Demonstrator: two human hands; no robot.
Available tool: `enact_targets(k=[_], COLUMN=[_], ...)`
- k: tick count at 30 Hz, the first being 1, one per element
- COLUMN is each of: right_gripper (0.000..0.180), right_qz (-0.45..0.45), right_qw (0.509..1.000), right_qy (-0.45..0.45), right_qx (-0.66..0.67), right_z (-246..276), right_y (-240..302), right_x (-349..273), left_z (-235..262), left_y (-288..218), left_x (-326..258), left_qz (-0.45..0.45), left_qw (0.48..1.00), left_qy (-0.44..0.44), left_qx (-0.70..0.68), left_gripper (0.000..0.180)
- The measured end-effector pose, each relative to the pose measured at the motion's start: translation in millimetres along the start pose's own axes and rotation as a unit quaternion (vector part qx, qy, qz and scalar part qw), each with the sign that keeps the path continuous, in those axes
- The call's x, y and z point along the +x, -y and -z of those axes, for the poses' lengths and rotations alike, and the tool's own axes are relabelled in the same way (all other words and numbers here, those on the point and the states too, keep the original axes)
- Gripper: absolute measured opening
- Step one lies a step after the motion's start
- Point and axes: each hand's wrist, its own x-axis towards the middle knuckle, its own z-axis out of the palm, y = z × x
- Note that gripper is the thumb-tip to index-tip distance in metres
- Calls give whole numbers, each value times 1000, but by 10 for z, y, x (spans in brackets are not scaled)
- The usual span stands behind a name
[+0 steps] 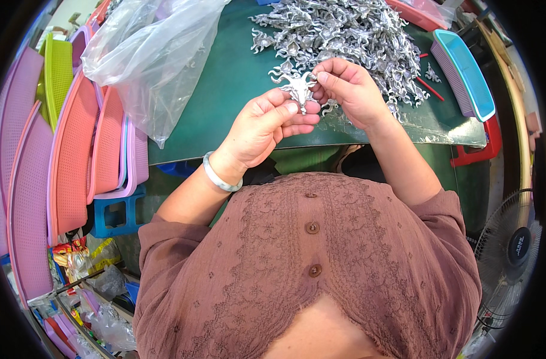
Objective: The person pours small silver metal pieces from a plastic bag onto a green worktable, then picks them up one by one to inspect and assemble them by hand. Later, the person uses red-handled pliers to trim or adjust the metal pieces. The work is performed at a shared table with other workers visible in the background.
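Observation:
A silvery horned animal-head casting (299, 88) is held up over the near edge of the green table (231, 78). My left hand (255, 128) grips its lower part between thumb and fingers, with the face turned up. At the casting's right side, the thumb and fingertips of my right hand (352, 93) pinch the tip of a horn; the fingers partly hide that spot. Just beyond both hands spreads a large heap of similar metal castings (351, 36), some lying close to my right fingers.
A clear plastic bag (153, 60) covers the table's left part. Stacked orange baskets (72, 161) and purple baskets (31, 209) crowd the left. On the right are a blue-rimmed basket (464, 75), a thin red stick (431, 90), a red stool (485, 143) and a fan (512, 248).

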Motion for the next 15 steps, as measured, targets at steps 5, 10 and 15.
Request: enact_targets(k=[5,10,15], right_gripper=[14,13,13], right_qz=[14,13,12], right_qw=[1000,1000,1000], right_qy=[-19,-14,-12], right_qx=[-4,-6,-8], right_z=[-49,-64,-73], right_y=[3,20,28], right_x=[0,-12,-15], left_z=[11,-1,23], left_y=[4,5,13], left_x=[-10,-11,-10], left_qz=[-10,-13,-16], left_qw=[1000,1000,999], left_qy=[3,-5,-13], left_qx=[6,23,29], left_gripper=[20,21,21])
